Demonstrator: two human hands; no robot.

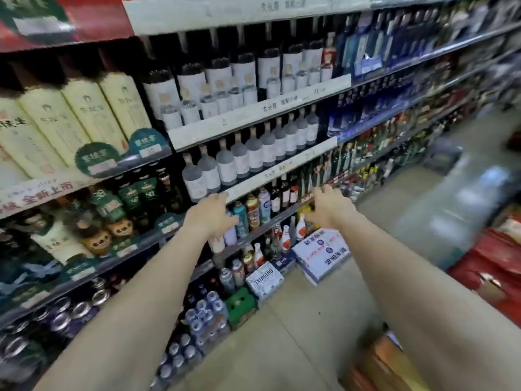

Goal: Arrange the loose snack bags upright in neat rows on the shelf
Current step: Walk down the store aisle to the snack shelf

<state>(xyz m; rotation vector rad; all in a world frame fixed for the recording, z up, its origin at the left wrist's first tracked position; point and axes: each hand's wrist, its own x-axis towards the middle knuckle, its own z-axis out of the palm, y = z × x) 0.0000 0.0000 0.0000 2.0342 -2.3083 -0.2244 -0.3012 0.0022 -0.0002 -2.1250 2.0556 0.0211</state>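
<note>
Shelving: the tall shelf unit (253,131) filled your left side, every tier stocked with bottles and boxed liquor; nothing on it read as a snack bag.
Floor: the pale aisle floor (318,320) ran right of the shelf unit, kept open as a walkway, with stock cartons parked at the unit's foot.
Red packs: a blurred stack of red packaging (490,266) sat across the aisle from the shelf unit; whether these were the loose snack bags could not be told.
Carton: a white and blue carton (321,249) leaned at the base of the shelf unit, likely stock waiting to go up.
Frosted bottles: a row of grey bottles (253,156) stood upright, faces forward, on the tier just above your reach, set that way for display.
Cans: slim cans (253,210) stood on the tier directly ahead of your reach.
Left hand: your left hand (211,215) was stretched to the shelf edge by the cans, fingers spread, holding nothing.
Right hand: your right hand (327,204) reached the same edge further along, well apart from the left; fingers loosely curled, and no grip on anything was visible.
Task item: no snack bag lay in or near either hand; judging from this, you had yet to find them.
</note>
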